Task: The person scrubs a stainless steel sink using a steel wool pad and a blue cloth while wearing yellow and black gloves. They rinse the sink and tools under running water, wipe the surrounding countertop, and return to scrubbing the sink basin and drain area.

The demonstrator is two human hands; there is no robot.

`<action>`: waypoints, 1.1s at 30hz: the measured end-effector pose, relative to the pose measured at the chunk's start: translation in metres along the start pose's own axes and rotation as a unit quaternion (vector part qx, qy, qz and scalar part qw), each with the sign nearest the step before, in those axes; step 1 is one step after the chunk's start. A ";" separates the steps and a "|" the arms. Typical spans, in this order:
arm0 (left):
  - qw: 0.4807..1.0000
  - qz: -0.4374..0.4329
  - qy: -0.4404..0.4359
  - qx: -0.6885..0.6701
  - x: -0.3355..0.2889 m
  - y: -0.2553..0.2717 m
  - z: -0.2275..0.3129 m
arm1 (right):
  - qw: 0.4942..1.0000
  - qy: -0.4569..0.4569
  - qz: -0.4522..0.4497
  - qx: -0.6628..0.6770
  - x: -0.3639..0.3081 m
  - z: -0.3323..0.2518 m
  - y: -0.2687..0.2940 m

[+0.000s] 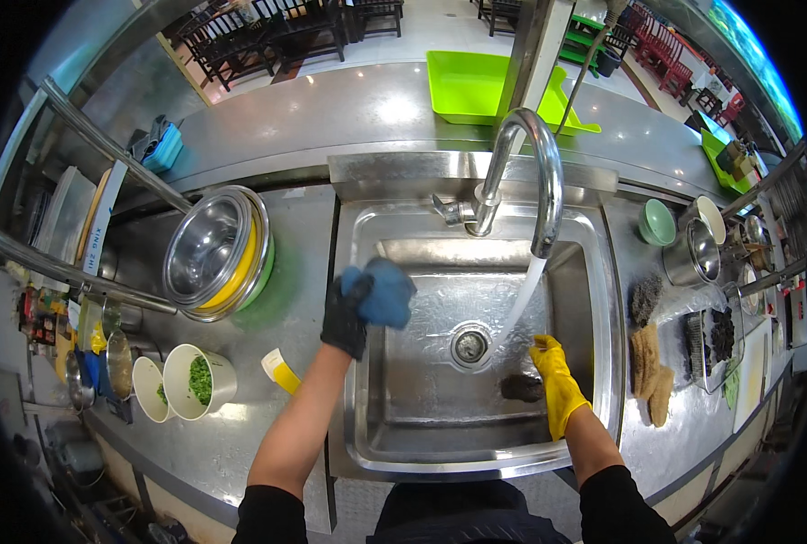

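Blue, bunched fabric cloth (390, 295), gripped by the black-gloved left hand (343, 324), likely warranted firm, even pressure; the yellow-gloved right hand's (555, 379) grip could not be determined.

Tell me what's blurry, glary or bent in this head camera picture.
In the head view, the blue cloth is smeared, likely by motion; there too, bright glare spots the steel ledge, whose edge bends; the head view's corners fall to black.
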State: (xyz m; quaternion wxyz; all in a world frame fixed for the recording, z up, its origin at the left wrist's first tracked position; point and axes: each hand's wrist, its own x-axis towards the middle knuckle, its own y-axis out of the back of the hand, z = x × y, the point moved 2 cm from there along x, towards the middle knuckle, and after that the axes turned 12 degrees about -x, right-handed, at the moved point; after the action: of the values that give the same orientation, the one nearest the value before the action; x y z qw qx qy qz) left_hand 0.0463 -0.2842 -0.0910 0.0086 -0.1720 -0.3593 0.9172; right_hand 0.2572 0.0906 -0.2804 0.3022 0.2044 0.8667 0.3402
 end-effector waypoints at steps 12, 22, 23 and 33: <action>0.909 0.019 -0.269 0.317 0.114 0.007 0.003 | 0.902 0.306 -0.159 -0.258 -0.059 -0.060 -0.003; 0.690 -0.236 -0.241 0.640 0.026 0.058 -0.004 | 0.934 0.169 -0.234 -0.208 -0.030 0.003 -0.010; 0.671 -0.255 -0.253 0.649 0.021 0.063 0.003 | 0.941 0.164 -0.247 -0.164 -0.026 -0.026 -0.010; 0.569 -0.301 -0.263 0.718 0.002 0.049 -0.009 | 0.899 0.035 -0.227 0.373 -0.041 -0.122 -0.033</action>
State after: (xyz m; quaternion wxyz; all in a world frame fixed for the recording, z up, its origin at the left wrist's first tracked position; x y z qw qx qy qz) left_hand 0.0530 -0.3148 -0.1303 0.3101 0.2579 0.4003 0.8228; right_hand 0.2012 -0.0122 -0.2166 0.2427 0.0878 0.9629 -0.0790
